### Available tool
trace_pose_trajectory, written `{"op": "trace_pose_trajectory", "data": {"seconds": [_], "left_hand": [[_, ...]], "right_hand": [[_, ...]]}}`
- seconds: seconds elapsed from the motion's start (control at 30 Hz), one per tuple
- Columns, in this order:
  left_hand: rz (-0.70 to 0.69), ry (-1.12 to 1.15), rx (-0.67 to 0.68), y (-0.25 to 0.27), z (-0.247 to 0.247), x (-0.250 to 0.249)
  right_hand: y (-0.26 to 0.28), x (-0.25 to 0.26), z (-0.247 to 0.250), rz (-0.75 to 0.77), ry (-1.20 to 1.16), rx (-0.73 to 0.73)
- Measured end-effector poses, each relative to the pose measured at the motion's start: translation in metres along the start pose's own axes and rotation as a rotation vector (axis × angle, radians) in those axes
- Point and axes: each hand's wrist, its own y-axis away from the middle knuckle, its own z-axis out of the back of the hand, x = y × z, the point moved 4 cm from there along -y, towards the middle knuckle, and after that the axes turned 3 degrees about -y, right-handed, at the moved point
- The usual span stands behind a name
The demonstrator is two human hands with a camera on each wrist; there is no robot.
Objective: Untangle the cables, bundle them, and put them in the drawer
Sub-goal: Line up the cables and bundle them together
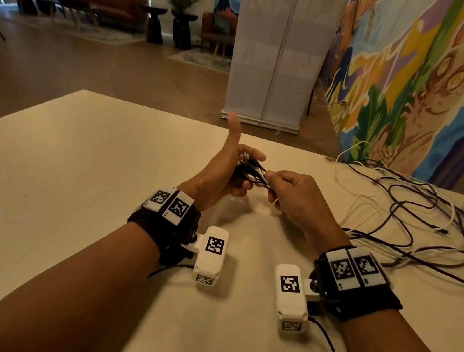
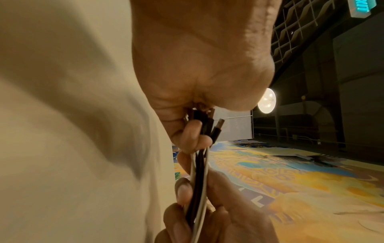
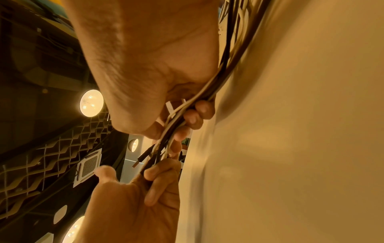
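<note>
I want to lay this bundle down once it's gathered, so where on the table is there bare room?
The table is bare left of the left hand and along its far edge. The right side is crowded: loose cables sprawl beyond the right hand.

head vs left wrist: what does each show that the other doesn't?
Only the head view: the loose tangle of black and white cables spread on the table to the right, both wrist cameras, the left thumb sticking up, and the lounge behind.

Only the left wrist view: a close look at the gathered cable ends, including a metal USB plug poking out, plus a ceiling lamp.

Both: the left hand gripping the cable ends, the right hand pinching the same strands, and the mural. Neither shows a drawer.
</note>
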Motion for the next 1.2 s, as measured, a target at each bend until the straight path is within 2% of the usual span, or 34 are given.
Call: {"op": "trace_pose_trajectory", "data": {"seconds": [0.1, 0.2, 0.23, 0.3, 0.33, 0.37, 0.4, 0.5, 0.53, 0.57, 0.63, 0.77, 0.9, 1.03, 1.2], "left_hand": [[-0.067, -0.232, -0.072, -0.002, 0.002, 0.001], [-0.1, -0.19, -0.114, -0.006, 0.005, 0.002], [-0.108, -0.165, -0.137, -0.006, 0.007, 0.0], [-0.122, -0.143, -0.201, -0.007, 0.012, -0.002], [-0.131, -0.142, -0.237, -0.007, 0.015, -0.003], [-0.142, -0.138, -0.273, -0.007, 0.018, -0.004], [-0.153, -0.129, -0.308, -0.006, 0.02, -0.005], [-0.215, -0.105, -0.358, -0.001, 0.019, -0.011], [-0.241, -0.1, -0.352, 0.001, 0.016, -0.014], [-0.267, -0.095, -0.336, 0.003, 0.013, -0.016], [-0.3, -0.106, -0.281, 0.006, 0.007, -0.019], [-0.246, -0.2, -0.123, 0.006, -0.01, -0.017], [-0.141, -0.196, 0.031, 0.004, -0.026, -0.006], [-0.017, -0.13, 0.104, 0.007, -0.032, 0.0], [0.224, -0.033, 0.197, 0.014, -0.03, 0.008]], "right_hand": [[0.002, 0.004, -0.001, 0.004, -0.019, 0.009], [0.002, 0.008, -0.004, -0.008, -0.051, -0.017], [0.002, 0.011, 0.001, 0.007, -0.052, -0.1], [0.01, 0.029, 0.022, 0.116, -0.072, -0.376], [0.013, 0.037, 0.032, 0.167, -0.123, -0.445], [0.016, 0.044, 0.036, 0.165, -0.175, -0.41], [0.017, 0.05, 0.035, 0.092, -0.189, -0.275], [0.025, 0.043, 0.005, -0.337, -0.184, 0.31], [0.027, 0.037, -0.005, -0.45, -0.277, 0.411], [0.027, 0.032, -0.013, -0.523, -0.423, 0.417], [0.023, 0.024, -0.021, -0.548, -0.781, 0.246], [0.009, 0.02, -0.016, -0.357, -1.349, -0.115], [0.009, 0.021, -0.002, -0.301, -1.685, -0.174], [0.011, 0.009, 0.002, -0.263, -1.825, -0.234], [0.011, -0.001, 0.023, -0.233, -1.682, -0.401]]}}
